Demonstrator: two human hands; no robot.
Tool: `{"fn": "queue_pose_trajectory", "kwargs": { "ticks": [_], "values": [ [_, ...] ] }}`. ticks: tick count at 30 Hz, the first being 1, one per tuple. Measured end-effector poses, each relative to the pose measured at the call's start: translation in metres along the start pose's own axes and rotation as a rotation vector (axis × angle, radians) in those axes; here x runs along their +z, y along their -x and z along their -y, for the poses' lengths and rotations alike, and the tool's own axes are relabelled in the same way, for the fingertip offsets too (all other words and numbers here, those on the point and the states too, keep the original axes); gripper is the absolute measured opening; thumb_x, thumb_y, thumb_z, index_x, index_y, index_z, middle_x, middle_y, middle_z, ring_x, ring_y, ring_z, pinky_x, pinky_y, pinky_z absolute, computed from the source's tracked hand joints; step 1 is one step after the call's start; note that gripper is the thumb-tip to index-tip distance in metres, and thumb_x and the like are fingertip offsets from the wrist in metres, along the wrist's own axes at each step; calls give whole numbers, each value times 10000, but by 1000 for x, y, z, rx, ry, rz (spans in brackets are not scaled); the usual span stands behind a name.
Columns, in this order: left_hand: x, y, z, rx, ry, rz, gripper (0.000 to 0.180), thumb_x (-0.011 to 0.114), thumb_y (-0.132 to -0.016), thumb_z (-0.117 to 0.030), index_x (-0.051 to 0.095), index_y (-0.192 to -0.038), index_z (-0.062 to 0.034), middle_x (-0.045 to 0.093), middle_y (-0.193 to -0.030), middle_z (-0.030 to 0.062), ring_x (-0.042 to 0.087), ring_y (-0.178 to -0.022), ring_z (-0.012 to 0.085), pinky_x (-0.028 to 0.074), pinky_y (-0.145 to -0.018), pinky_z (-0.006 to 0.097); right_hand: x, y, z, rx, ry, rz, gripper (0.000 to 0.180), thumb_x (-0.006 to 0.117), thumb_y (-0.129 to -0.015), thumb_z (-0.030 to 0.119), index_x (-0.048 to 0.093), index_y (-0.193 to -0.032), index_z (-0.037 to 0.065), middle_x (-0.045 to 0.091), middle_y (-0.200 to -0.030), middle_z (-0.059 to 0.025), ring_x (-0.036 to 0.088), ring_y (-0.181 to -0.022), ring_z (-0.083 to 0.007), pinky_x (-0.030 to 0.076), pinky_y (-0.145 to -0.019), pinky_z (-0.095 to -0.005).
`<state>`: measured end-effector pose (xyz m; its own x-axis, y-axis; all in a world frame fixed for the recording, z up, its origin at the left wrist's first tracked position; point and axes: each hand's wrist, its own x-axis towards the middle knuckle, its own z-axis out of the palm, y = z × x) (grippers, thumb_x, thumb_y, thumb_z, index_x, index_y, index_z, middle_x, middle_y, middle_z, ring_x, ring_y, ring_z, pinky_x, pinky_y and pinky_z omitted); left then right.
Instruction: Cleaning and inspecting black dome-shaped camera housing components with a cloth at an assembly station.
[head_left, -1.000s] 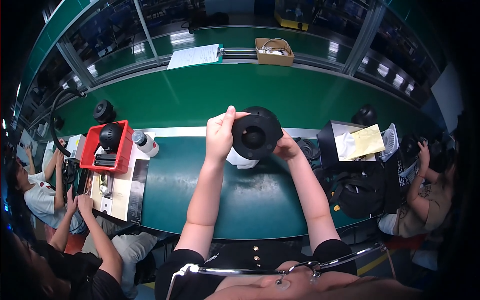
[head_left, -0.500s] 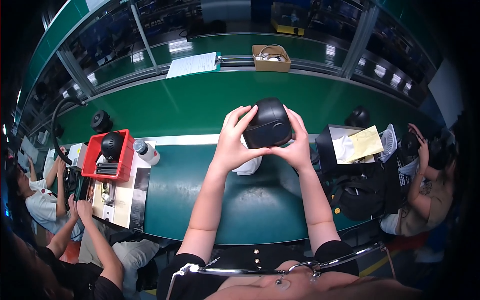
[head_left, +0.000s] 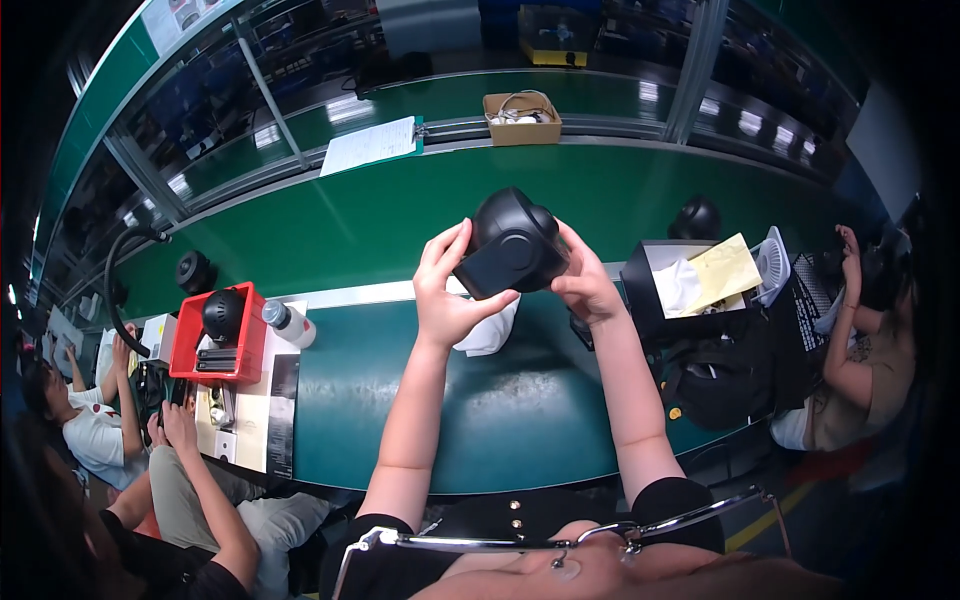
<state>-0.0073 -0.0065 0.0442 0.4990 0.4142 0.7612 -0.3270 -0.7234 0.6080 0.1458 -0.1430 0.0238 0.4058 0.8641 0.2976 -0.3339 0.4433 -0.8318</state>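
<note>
Between my two hands, above the far edge of the workbench, is a black rounded device point(head_left: 512, 246) with a domed top, a flat side face and a round disc on it. My left hand point(head_left: 446, 292) grips its left side, thumb along the lower edge. On its right side, my right hand point(head_left: 588, 282) is wrapped round the casing, its thumb near the bottom corner. The device is tilted, and some fingertips are hidden behind it. Below it a crumpled white cloth or bag point(head_left: 488, 334) lies on the bench.
On the left stand a red bin point(head_left: 254, 350) with a black dome and a white bottle point(head_left: 290, 325). At right are a black box point(head_left: 648, 290) holding papers, and a black bag point(head_left: 715, 385). A clipboard point(head_left: 372, 146) and cardboard box point(head_left: 522, 119) sit behind. Co-workers sit at both sides.
The black device has been turned and tilted in my hands, so its flat face and disc show more. Both hands have shifted slightly left in view, and the surroundings have shifted a little too.
</note>
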Motion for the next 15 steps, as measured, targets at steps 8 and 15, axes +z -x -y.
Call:
{"fn": "queue_pose_trajectory", "kwargs": {
  "ticks": [8, 15],
  "values": [
    [15, 5, -3, -266, 278, -152, 592, 546, -833, -185, 296, -1306, 67, 444, -1242, 201, 434, -1165, 263, 320, -989, 354, 61, 14, -4, -418, 1035, -256, 1024, 853, -484, 148, 272, -1320, 46, 334, -1308, -159, 415, -1180, -290, 497, -861, -363],
    [9, 4, -3, -69, 284, -164, 536, 391, -921, -299, 289, -1315, 49, 427, -1255, 184, 416, -1172, 255, 286, -1006, 351, 70, 15, -14, -563, 1044, -282, 982, 850, -501, 166, 284, -1296, 58, 317, -1317, -169, 402, -1186, -299, 501, -838, -349]
  ]
}}
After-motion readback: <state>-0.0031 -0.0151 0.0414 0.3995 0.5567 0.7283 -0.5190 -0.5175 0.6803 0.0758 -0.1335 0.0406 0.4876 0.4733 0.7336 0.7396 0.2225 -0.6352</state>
